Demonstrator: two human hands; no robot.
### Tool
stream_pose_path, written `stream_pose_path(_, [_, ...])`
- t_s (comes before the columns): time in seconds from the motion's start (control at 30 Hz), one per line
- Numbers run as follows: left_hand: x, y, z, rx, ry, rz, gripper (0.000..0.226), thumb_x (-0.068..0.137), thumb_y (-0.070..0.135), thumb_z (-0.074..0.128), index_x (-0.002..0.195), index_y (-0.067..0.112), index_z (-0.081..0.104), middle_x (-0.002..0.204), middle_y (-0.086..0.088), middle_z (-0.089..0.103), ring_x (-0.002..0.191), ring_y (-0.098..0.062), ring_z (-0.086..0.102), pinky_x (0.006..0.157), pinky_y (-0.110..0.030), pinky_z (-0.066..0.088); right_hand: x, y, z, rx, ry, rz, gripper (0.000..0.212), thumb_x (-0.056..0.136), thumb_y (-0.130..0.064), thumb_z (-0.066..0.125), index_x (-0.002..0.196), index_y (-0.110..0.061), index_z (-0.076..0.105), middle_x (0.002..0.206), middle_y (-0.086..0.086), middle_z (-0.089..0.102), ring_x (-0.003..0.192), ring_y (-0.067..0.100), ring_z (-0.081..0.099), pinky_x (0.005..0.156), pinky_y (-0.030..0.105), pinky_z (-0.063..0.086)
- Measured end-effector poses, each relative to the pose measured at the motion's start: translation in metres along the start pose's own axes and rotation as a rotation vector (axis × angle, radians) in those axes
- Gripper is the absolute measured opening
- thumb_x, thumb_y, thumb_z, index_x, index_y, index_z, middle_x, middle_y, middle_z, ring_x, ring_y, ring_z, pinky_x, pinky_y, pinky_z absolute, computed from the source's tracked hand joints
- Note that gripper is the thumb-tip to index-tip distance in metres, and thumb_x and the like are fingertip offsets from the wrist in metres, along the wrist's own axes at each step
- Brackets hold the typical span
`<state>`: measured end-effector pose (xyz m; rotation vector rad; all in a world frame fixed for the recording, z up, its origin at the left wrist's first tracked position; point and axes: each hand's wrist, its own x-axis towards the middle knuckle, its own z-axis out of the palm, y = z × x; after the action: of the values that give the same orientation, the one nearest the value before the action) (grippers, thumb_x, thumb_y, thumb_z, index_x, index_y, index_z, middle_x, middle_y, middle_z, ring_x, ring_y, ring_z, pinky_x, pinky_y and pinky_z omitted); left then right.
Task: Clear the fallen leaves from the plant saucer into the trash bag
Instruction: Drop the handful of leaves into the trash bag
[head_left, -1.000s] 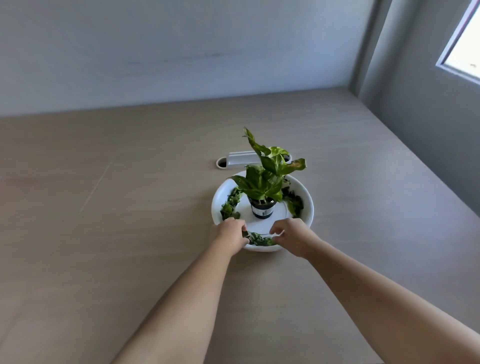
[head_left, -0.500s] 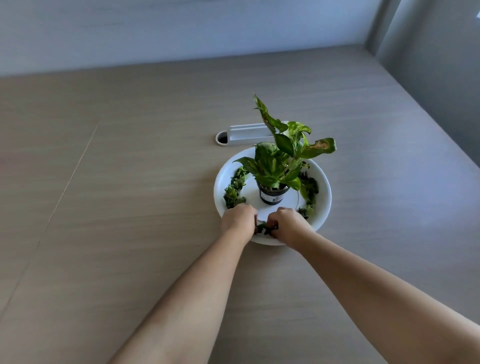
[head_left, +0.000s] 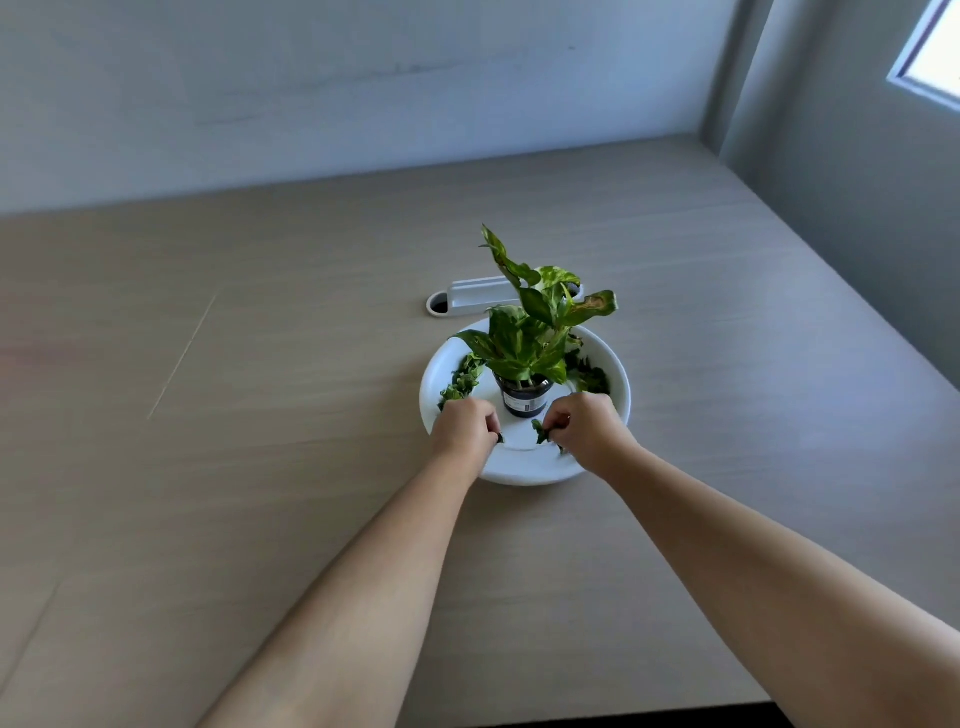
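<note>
Hands were curled over the white saucer (head_left: 524, 470) on the tabletop (head_left: 260, 467).
Leaf scraps (head_left: 540, 431) were pinched by left hand (head_left: 464, 426) and right hand (head_left: 584, 426); more fallen leaves (head_left: 462, 382) were strewn around the pot (head_left: 524, 402).

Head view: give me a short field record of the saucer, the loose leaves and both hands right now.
base: round white saucer on the pale wooden table
centre: green potted plant, upright in a small dark pot
left: left hand pinches a dark leaf scrap
right: right hand pinches a green fallen leaf
remaining: left leaf pile and right leaf pile along the inner rim
missing: trash bag not in view
</note>
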<state>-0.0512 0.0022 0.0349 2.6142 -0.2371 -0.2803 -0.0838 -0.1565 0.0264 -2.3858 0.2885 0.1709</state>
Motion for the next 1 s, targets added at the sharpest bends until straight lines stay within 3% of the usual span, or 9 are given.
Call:
stream_pose_path(0.13, [-0.026, 0.036, 0.006, -0.01, 0.003, 0.036, 0.014, 0.082, -0.001, 0.06, 0.082, 0.006, 0.072, 0.093, -0.009, 0.072, 0.089, -0.024, 0.066, 0.072, -0.028, 0.051, -0.031, 0.015, -0.033, 0.041, 0.073, -0.016, 0.019, 0.079, 0.003, 0.058, 0.082, -0.009, 0.073, 0.075, 0.003, 0.066, 0.066, 0.018, 0.057, 0.059, 0.024, 0.047])
stream_pose_path(0.23, [-0.052, 0.083, 0.023, -0.018, -0.003, 0.11, 0.013, 0.08, -0.001, 0.061, 0.081, 0.007, 0.072, 0.091, -0.012, 0.073, 0.091, -0.026, 0.066, 0.078, -0.033, 0.055, -0.068, 0.049, -0.07, 0.061, 0.155, 0.002, 0.021, 0.074, 0.004, 0.057, 0.073, -0.011, 0.072, 0.065, 0.004, 0.062, 0.052, 0.017, 0.054, 0.046, 0.02, 0.043])
stream_pose_path(0.4, [-0.103, 0.206, 0.079, -0.028, -0.084, 0.314, 0.013, 0.077, 0.002, 0.064, 0.083, 0.008, 0.074, 0.089, -0.013, 0.075, 0.087, -0.027, 0.069, 0.076, -0.03, 0.054, -0.157, 0.142, -0.154, 0.053, 0.316, 0.129, 0.017, 0.075, 0.004, 0.061, 0.075, -0.008, 0.072, 0.074, 0.011, 0.066, 0.063, 0.027, 0.063, 0.056, 0.027, 0.049])
stream_pose_path(0.53, [-0.16, 0.32, 0.146, -0.037, -0.195, 0.526, 0.012, 0.078, 0.002, 0.065, 0.081, 0.009, 0.074, 0.09, -0.012, 0.074, 0.086, -0.027, 0.069, 0.074, -0.031, 0.054, -0.259, 0.237, -0.224, 0.016, 0.449, 0.313, 0.017, 0.078, 0.0, 0.061, 0.078, -0.011, 0.073, 0.077, 0.005, 0.063, 0.065, 0.02, 0.063, 0.058, 0.022, 0.046])
stream_pose_path(0.63, [-0.213, 0.399, 0.2, -0.033, -0.308, 0.683, 0.012, 0.077, 0.0, 0.064, 0.077, 0.008, 0.073, 0.089, -0.012, 0.073, 0.085, -0.027, 0.068, 0.072, -0.03, 0.053, -0.342, 0.307, -0.262, 0.038, 0.578, 0.457, 0.018, 0.074, 0.003, 0.061, 0.079, -0.008, 0.075, 0.083, 0.011, 0.072, 0.077, 0.022, 0.065, 0.068, 0.021, 0.045])
stream_pose_path(0.73, [-0.272, 0.465, 0.255, 0.01, -0.442, 0.853, 0.011, 0.075, 0.0, 0.065, 0.077, 0.008, 0.073, 0.086, -0.01, 0.074, 0.083, -0.025, 0.069, 0.069, -0.026, 0.051, -0.43, 0.368, -0.277, 0.094, 0.705, 0.632, 0.018, 0.072, 0.004, 0.062, 0.078, -0.008, 0.075, 0.083, 0.015, 0.074, 0.074, 0.023, 0.066, 0.067, 0.02, 0.045])
stream_pose_path(0.87, [-0.339, 0.516, 0.323, 0.122, -0.622, 1.026, 0.007, 0.08, 0.005, 0.066, 0.08, 0.009, 0.071, 0.087, -0.009, 0.073, 0.08, -0.025, 0.068, 0.063, -0.027, 0.051, -0.523, 0.425, -0.265, 0.172, 0.804, 0.86, 0.018, 0.076, 0.003, 0.061, 0.079, -0.009, 0.075, 0.083, 0.013, 0.074, 0.067, 0.018, 0.06, 0.065, 0.02, 0.044])
stream_pose_path(1.0, [-0.39, 0.532, 0.386, 0.229, -0.797, 1.105, 0.011, 0.079, 0.002, 0.063, 0.078, 0.011, 0.07, 0.089, -0.008, 0.072, 0.084, -0.026, 0.068, 0.066, -0.027, 0.05, -0.587, 0.465, -0.235, 0.242, 0.853, 1.049, 0.016, 0.077, 0.002, 0.062, 0.078, -0.01, 0.073, 0.081, 0.007, 0.067, 0.078, 0.022, 0.065, 0.068, 0.022, 0.044])
